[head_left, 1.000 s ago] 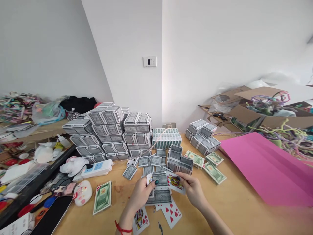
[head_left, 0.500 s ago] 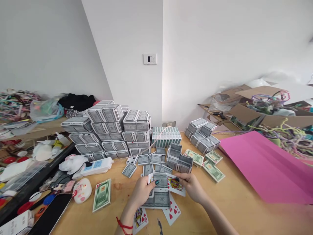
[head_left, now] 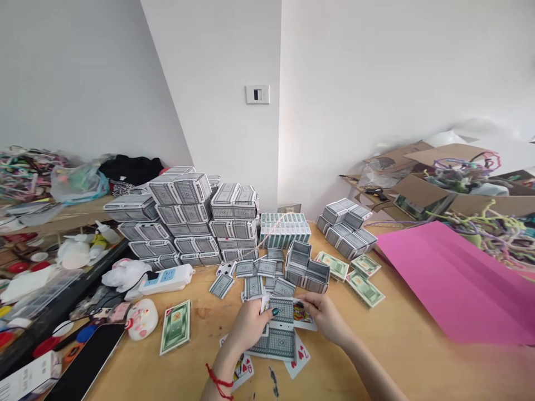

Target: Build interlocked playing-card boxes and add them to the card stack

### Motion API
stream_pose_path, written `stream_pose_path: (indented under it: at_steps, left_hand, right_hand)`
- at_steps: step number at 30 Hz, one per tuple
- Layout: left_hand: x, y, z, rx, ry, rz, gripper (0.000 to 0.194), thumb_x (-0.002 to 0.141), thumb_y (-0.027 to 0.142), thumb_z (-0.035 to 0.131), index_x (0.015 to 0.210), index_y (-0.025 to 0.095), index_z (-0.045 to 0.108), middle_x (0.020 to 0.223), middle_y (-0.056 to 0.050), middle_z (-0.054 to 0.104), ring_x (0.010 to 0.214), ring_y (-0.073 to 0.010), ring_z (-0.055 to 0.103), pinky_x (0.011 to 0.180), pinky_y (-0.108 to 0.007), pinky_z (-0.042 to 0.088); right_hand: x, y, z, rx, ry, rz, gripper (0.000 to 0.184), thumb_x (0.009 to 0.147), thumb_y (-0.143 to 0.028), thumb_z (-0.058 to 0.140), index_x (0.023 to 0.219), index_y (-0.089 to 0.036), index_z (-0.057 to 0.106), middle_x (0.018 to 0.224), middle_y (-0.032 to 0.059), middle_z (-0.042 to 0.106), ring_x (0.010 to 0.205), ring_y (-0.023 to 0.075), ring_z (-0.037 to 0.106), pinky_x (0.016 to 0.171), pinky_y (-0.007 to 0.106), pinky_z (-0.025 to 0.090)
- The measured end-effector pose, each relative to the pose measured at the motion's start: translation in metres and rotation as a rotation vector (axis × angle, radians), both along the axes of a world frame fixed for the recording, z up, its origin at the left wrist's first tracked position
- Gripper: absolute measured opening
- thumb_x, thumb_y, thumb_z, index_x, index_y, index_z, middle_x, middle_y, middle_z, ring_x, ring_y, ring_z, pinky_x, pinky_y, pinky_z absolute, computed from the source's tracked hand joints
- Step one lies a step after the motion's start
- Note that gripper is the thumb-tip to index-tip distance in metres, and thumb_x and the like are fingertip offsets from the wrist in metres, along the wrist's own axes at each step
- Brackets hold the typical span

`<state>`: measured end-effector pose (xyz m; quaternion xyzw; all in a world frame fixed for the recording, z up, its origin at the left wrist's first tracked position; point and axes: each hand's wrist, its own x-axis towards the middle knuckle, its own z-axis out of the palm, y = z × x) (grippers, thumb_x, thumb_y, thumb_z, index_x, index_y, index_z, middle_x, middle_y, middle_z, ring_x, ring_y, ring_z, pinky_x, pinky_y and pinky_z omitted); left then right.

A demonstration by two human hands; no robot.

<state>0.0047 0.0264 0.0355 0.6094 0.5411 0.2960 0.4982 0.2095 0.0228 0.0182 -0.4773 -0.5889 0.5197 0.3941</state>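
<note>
My left hand [head_left: 253, 327] is closed on a folded playing-card piece [head_left: 281, 312] with a grey patterned back, thumb on top. My right hand [head_left: 328, 317] pinches a face card [head_left: 301, 316] at the right side of that piece. More joined grey-backed cards [head_left: 276, 342] extend below, towards me. Under them a seven of hearts [head_left: 298, 359] sticks out at the right, and another heart card [head_left: 243, 368] lies partly behind my left wrist. Just beyond my hands are loose folded cards [head_left: 253, 287] and a stepped block of folded cards [head_left: 307, 270].
Tall stacks of card blocks [head_left: 184, 214] stand at the back left, a smaller stack [head_left: 346, 223] at the back right. Green card packs [head_left: 176, 327], a power strip [head_left: 169, 278], a phone [head_left: 90, 362], pink paper [head_left: 455, 284] and cardboard boxes [head_left: 451, 195] lie around.
The view has shifted slightly. Both hands, still on the cards, appear a little further right in the picture, and more of the heart card by my left wrist is covered.
</note>
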Motion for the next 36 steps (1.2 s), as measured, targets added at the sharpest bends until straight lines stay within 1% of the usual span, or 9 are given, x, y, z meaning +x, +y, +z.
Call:
stream_pose_path:
  at_steps: [2,4,6,8,13,20,30,33,36]
  left_hand:
    - [-0.001,0.001,-0.001,0.007,0.004,-0.003,0.028,0.068,0.042,0.057,0.070,0.015,0.065,0.072,-0.003,0.067,0.076,-0.0221,0.058,0.069,-0.025,0.043]
    - [-0.004,0.003,-0.003,0.006,0.026,0.006,0.031,0.068,0.043,0.055,0.068,0.014,0.064,0.068,-0.003,0.065,0.072,-0.0215,0.057,0.066,-0.025,0.042]
    - [-0.006,0.004,-0.004,0.006,0.051,0.024,0.032,0.069,0.044,0.055,0.067,0.013,0.063,0.066,-0.003,0.064,0.069,-0.0207,0.056,0.063,-0.025,0.041]
    - [-0.007,0.005,-0.006,0.009,0.069,0.037,0.032,0.068,0.044,0.055,0.067,0.013,0.063,0.065,-0.003,0.064,0.068,-0.0204,0.056,0.062,-0.025,0.041]
    - [-0.004,0.005,-0.008,0.026,0.084,0.032,0.030,0.069,0.043,0.054,0.064,0.014,0.062,0.067,-0.003,0.065,0.070,-0.0203,0.057,0.062,-0.024,0.040]
    - [-0.004,0.004,-0.009,0.074,0.116,-0.001,0.027,0.074,0.038,0.051,0.069,0.015,0.064,0.073,-0.002,0.066,0.071,-0.0192,0.056,0.060,-0.023,0.037]
    - [-0.004,0.005,-0.014,0.110,0.135,-0.038,0.029,0.076,0.039,0.049,0.070,0.014,0.063,0.074,-0.004,0.066,0.071,-0.0193,0.055,0.059,-0.023,0.037]
    - [-0.004,0.004,-0.015,0.115,0.122,-0.045,0.030,0.076,0.040,0.048,0.072,0.014,0.063,0.075,-0.004,0.066,0.071,-0.0191,0.056,0.060,-0.023,0.038]
    - [-0.002,0.004,-0.014,0.085,0.107,-0.016,0.030,0.074,0.041,0.050,0.069,0.014,0.062,0.068,-0.003,0.063,0.067,-0.0185,0.055,0.060,-0.024,0.039]
  right_hand:
    - [0.001,0.000,0.002,-0.016,0.033,-0.053,0.037,0.074,-0.047,0.056,0.092,-0.017,0.064,0.079,0.0039,0.067,0.068,0.0178,0.059,0.061,0.026,0.046]
    - [0.004,0.001,0.004,-0.057,0.045,-0.053,0.040,0.073,-0.049,0.057,0.095,-0.017,0.063,0.069,0.0013,0.064,0.053,0.0133,0.054,0.049,0.022,0.042]
    - [0.006,0.001,0.003,-0.087,0.010,-0.019,0.040,0.074,-0.052,0.055,0.085,-0.015,0.064,0.051,-0.0030,0.055,0.039,0.0093,0.044,0.038,0.019,0.032]
    - [0.007,0.002,0.000,-0.095,-0.027,-0.019,0.042,0.074,-0.055,0.052,0.075,-0.014,0.065,0.039,-0.0063,0.045,0.033,0.0078,0.036,0.035,0.019,0.026]
    - [0.003,0.003,-0.006,-0.118,-0.025,-0.078,0.045,0.071,-0.057,0.052,0.072,-0.014,0.066,0.037,-0.0074,0.038,0.032,0.0076,0.032,0.035,0.020,0.024]
    - [-0.003,0.000,-0.006,-0.108,-0.028,-0.090,0.048,0.073,-0.057,0.050,0.080,-0.013,0.067,0.038,-0.0074,0.037,0.033,0.0078,0.032,0.036,0.020,0.023]
    - [-0.006,0.002,-0.023,-0.133,-0.009,-0.114,0.045,0.072,-0.058,0.050,0.074,-0.015,0.063,0.035,-0.0076,0.039,0.031,0.0078,0.033,0.035,0.020,0.022]
    - [-0.006,0.002,-0.022,-0.143,-0.013,-0.132,0.045,0.071,-0.060,0.050,0.066,-0.016,0.058,0.035,-0.0075,0.039,0.030,0.0075,0.033,0.034,0.019,0.022]
    - [-0.006,0.002,-0.017,-0.122,-0.035,-0.126,0.045,0.073,-0.059,0.048,0.070,-0.015,0.059,0.039,-0.0065,0.041,0.032,0.0075,0.035,0.034,0.019,0.025]
